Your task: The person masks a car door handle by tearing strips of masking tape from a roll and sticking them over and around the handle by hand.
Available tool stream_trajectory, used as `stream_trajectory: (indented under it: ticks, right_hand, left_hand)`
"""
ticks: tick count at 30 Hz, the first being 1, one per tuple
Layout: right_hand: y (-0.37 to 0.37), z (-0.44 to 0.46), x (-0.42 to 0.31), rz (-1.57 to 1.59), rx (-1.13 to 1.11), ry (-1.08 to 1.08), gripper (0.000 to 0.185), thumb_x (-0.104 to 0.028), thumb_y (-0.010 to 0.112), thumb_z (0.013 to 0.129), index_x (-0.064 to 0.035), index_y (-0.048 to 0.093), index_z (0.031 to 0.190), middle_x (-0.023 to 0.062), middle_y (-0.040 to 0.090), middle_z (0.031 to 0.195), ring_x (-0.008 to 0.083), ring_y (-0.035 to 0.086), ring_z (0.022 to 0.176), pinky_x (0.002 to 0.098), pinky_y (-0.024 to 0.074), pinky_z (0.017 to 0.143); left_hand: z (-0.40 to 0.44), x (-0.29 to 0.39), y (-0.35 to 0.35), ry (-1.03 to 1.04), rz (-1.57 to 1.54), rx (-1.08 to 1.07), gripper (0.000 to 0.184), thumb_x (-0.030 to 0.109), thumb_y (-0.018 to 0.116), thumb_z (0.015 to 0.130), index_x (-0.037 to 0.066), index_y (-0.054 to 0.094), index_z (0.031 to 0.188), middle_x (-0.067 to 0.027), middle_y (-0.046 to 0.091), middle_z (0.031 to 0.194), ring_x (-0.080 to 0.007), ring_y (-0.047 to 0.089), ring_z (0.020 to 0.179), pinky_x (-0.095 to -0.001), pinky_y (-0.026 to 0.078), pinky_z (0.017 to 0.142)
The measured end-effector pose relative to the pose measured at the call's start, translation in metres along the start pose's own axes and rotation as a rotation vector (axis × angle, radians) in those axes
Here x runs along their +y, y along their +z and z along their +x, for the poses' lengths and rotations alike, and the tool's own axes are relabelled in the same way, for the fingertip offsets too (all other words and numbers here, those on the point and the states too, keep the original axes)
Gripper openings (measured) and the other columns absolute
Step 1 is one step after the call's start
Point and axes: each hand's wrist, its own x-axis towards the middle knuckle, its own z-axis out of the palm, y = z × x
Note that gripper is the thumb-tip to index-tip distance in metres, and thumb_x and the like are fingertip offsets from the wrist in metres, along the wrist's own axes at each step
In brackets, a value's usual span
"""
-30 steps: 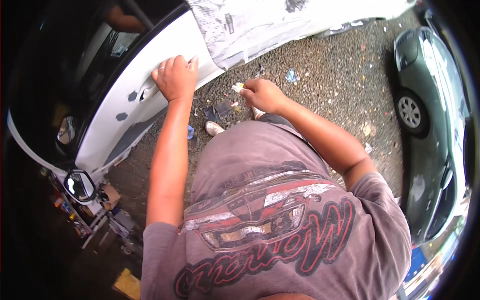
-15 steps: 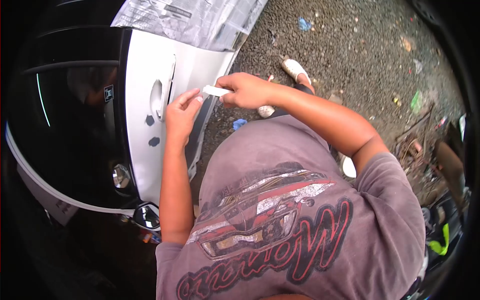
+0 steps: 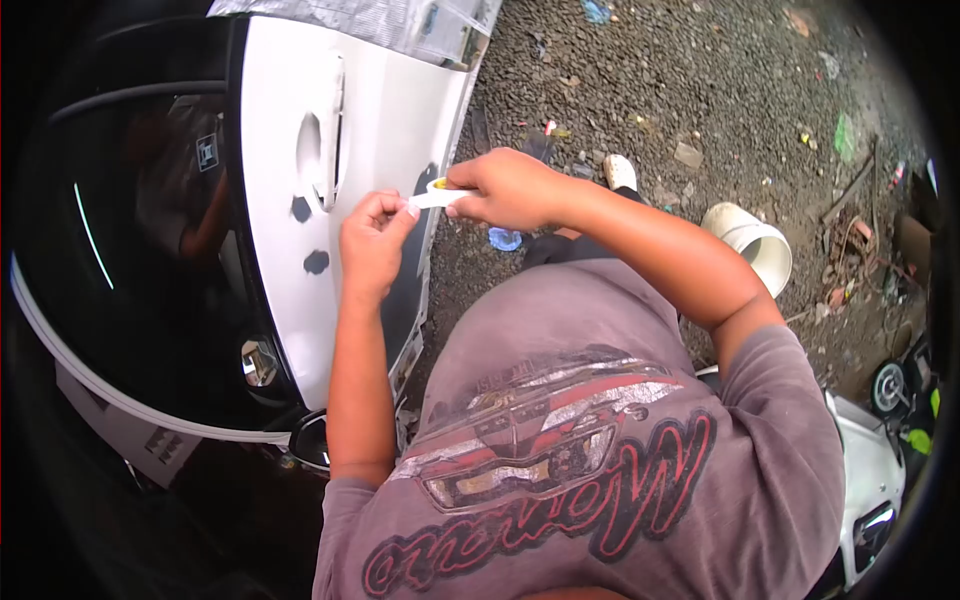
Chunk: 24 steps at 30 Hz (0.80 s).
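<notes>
My right hand [image 3: 510, 190] is closed round a small roll of white tape [image 3: 437, 190]. The thumb and forefinger of my left hand [image 3: 374, 240] pinch the free end of the tape, a short strip left of the roll. Both hands are in front of a white car door [image 3: 290, 120], which has a door handle [image 3: 333, 135] and dark grey patches [image 3: 316, 262] below it. A larger grey area on the door is partly hidden behind my left hand and forearm.
Masking sheet [image 3: 400, 25] covers the panel beyond the door. A side mirror [image 3: 310, 440] juts out at the lower left. A white bucket [image 3: 745, 240] lies tipped on the gravel [image 3: 600, 100] to the right, near scattered litter.
My left hand has left the door surface and now pinches the tape end. The two hands have come together at the tape. The view has turned, and the bucket has come into sight.
</notes>
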Motion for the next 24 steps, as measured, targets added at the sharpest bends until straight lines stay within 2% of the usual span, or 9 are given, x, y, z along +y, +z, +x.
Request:
stream_trajectory:
  ticks: [4,7,8,9,10,12,14,19,24]
  right_hand:
    - [-0.006,0.007,-0.006,-0.255,-0.028,-0.047,0.030,-0.041,0.075,0.097,-0.0112,0.078,0.101,0.0137,0.076,0.081,0.0373,0.075,0.084,0.0491,0.0507,0.090]
    - [-0.009,0.018,-0.002,-0.336,-0.026,-0.175,0.030,-0.035,0.080,0.095,-0.0078,0.078,0.106,0.0134,0.075,0.077,0.0371,0.071,0.073,0.0480,0.0512,0.088]
    - [-0.014,0.024,-0.001,-0.323,-0.079,-0.198,0.029,-0.035,0.080,0.095,-0.0088,0.078,0.107,0.0116,0.074,0.075,0.0362,0.069,0.071,0.0468,0.0472,0.093]
    - [-0.020,0.031,0.001,-0.333,-0.106,-0.225,0.029,-0.035,0.080,0.095,-0.0088,0.078,0.107,0.0116,0.074,0.075,0.0362,0.069,0.071,0.0468,0.0472,0.093]
    - [-0.027,0.038,0.004,-0.303,-0.133,-0.280,0.028,-0.034,0.080,0.095,-0.0091,0.078,0.107,0.0104,0.074,0.075,0.0354,0.069,0.072,0.0463,0.0473,0.093]
    - [-0.040,0.052,0.005,-0.255,-0.199,-0.384,0.024,-0.030,0.080,0.094,-0.0104,0.077,0.108,0.0071,0.073,0.075,0.0333,0.069,0.075,0.0451,0.0467,0.093]
    - [-0.058,0.070,-0.001,-0.327,-0.267,-0.453,0.022,-0.030,0.078,0.094,-0.0118,0.078,0.106,0.0088,0.073,0.075,0.0330,0.070,0.075,0.0449,0.0466,0.095]
    - [-0.101,0.113,-0.008,-0.520,-0.227,-0.660,0.019,-0.030,0.079,0.094,-0.0116,0.076,0.099,0.0081,0.072,0.073,0.0302,0.071,0.074,0.0449,0.0464,0.096]
    - [-0.119,0.154,-0.017,-0.821,-0.059,-0.894,0.020,-0.028,0.081,0.093,-0.0113,0.070,0.092,0.0068,0.071,0.075,0.0284,0.071,0.077,0.0450,0.0460,0.092]
  left_hand:
    - [-0.015,-0.018,0.026,-0.027,-0.173,0.124,0.009,0.000,0.080,0.096,-0.001,0.072,0.101,-0.0016,0.069,0.101,-0.0059,0.063,0.083,-0.0220,0.051,0.077]
    - [-0.016,-0.026,0.037,-0.037,-0.253,0.248,0.011,0.000,0.081,0.096,-0.002,0.071,0.101,-0.0003,0.069,0.092,-0.0063,0.063,0.078,-0.0223,0.051,0.073]
    - [-0.016,-0.028,0.038,-0.039,-0.258,0.278,0.011,0.000,0.081,0.096,-0.002,0.071,0.100,-0.0001,0.069,0.090,-0.0063,0.063,0.077,-0.0223,0.051,0.072]
    - [-0.015,-0.031,0.039,-0.038,-0.266,0.315,0.012,0.001,0.082,0.096,-0.002,0.071,0.100,0.0001,0.069,0.088,-0.0062,0.063,0.075,-0.0224,0.051,0.070]
    - [-0.016,-0.038,0.033,-0.038,-0.176,0.329,0.009,0.006,0.080,0.099,0.002,0.072,0.100,-0.0034,0.073,0.098,-0.0101,0.069,0.086,-0.0265,0.055,0.075]
    - [-0.021,-0.050,0.031,-0.030,-0.132,0.427,0.009,0.006,0.080,0.100,0.003,0.071,0.100,-0.0029,0.073,0.095,-0.0096,0.069,0.085,-0.0257,0.054,0.074]
    - [-0.016,-0.061,0.031,-0.003,-0.095,0.533,0.009,0.007,0.080,0.100,0.004,0.071,0.100,-0.0024,0.074,0.093,-0.0092,0.069,0.084,-0.0250,0.054,0.073]
    - [-0.001,-0.095,0.012,0.239,-0.242,1.001,0.010,0.007,0.078,0.102,0.004,0.069,0.099,-0.0002,0.072,0.090,-0.0054,0.062,0.078,-0.0224,0.047,0.070]
    - [0.039,-0.120,0.014,0.460,-0.237,1.115,0.009,0.002,0.078,0.102,0.001,0.069,0.103,-0.0018,0.072,0.092,-0.0076,0.066,0.084,-0.0243,0.053,0.077]
